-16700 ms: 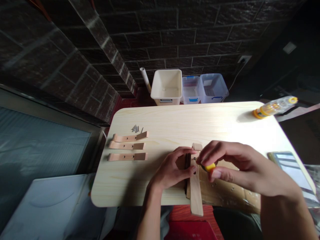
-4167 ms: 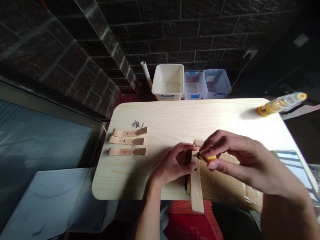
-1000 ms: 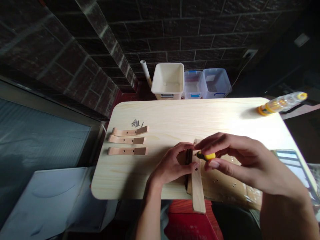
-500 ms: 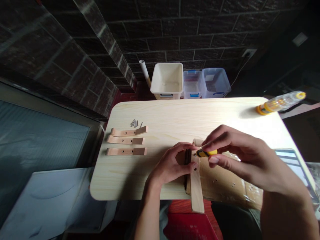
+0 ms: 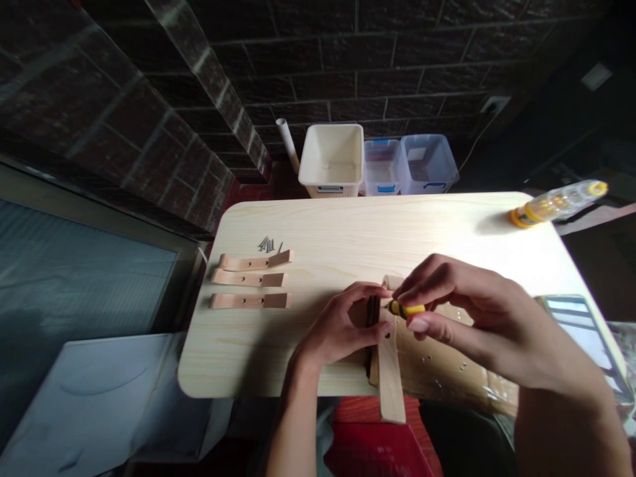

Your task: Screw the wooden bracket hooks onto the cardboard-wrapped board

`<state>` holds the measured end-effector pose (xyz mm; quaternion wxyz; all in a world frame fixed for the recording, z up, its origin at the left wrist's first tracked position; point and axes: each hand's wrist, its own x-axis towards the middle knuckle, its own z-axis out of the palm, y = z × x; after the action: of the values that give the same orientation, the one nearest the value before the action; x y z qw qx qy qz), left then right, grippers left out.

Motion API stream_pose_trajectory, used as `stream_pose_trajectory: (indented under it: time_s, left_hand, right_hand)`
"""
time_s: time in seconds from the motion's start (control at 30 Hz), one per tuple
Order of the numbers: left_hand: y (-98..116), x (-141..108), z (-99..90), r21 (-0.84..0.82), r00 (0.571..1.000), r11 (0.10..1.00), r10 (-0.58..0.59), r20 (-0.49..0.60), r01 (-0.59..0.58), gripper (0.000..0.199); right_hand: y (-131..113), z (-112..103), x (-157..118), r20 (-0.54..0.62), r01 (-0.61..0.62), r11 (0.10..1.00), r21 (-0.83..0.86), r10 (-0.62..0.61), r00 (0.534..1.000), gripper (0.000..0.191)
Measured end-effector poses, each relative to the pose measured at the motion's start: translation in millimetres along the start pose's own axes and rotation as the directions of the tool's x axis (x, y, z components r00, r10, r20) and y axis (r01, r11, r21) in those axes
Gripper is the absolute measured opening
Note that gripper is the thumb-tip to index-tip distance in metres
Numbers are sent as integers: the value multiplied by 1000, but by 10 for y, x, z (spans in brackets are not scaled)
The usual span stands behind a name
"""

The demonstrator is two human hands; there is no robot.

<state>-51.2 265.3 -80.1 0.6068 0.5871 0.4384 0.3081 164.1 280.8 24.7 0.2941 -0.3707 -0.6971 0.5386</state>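
Near the table's front edge, a curved wooden piece (image 5: 391, 381) lies against a brown cardboard-covered block (image 5: 437, 361). My left hand (image 5: 342, 324) grips the upper part of this piece, thumb and fingers on either side. A yellow and black screwdriver (image 5: 411, 310) is pinched between the thumb and fingers of my right hand (image 5: 462, 305). Its tip points left at the wooden piece, just above a dark hole; the exact contact is too small to tell. Three similar wooden pieces (image 5: 251, 301) lie at the left, with several screws (image 5: 267, 244) behind them.
A clear bottle-shaped container with yellow ends (image 5: 556, 204) stands at the table's (image 5: 348, 225) back right. At the right edge lies a flat device (image 5: 586, 331). Beyond the table are a cream bin (image 5: 332, 156) and two clear bins (image 5: 430, 162).
My right hand and the screwdriver have shifted slightly left, and the screwdriver handle has turned a little. My left hand and the wooden piece are nearly unmoved.
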Motion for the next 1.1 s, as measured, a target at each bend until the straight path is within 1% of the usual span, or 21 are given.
stream_pose_trajectory:
  time_s: [0.2,0.37,0.47,0.67,0.77,0.87,1.0,1.1]
  left_hand:
    - [24,-2,-13,18,1000,1000,-20,-3,20,48]
    - [52,-3,-14,24,1000,1000,-9,-5,9,49]
    - [37,-5,-9,2,1000,1000,-18,9,18,47]
    - [7,-9,0,-9,1000,1000,6,7,-6,42]
    - [23,-8,1,8,1000,1000,10,4,-10,44]
    - [42,-6,-4,27,1000,1000,-3,3,2,46]
    - [41,-4,-12,19,1000,1000,-10,16,10,46]
    - [15,-4,-5,9,1000,1000,0,3,0,44]
  right_hand:
    - [-31,-19,20,43,58,997,-46,-56,997,18]
    - [-49,-56,-10,94,18,999,-36,-15,995,24]
    - [-20,-62,-13,75,5,1000,-20,-4,997,22]
    - [15,-47,-12,12,-18,1000,13,18,1000,20]
    - [-4,-42,-36,14,-42,999,31,42,999,20]
    - [-28,-46,-53,48,-56,998,39,54,997,24]
    - [-27,-61,-34,86,-11,1000,20,9,996,20]
    - [16,-67,-13,63,18,1000,10,-19,998,19]
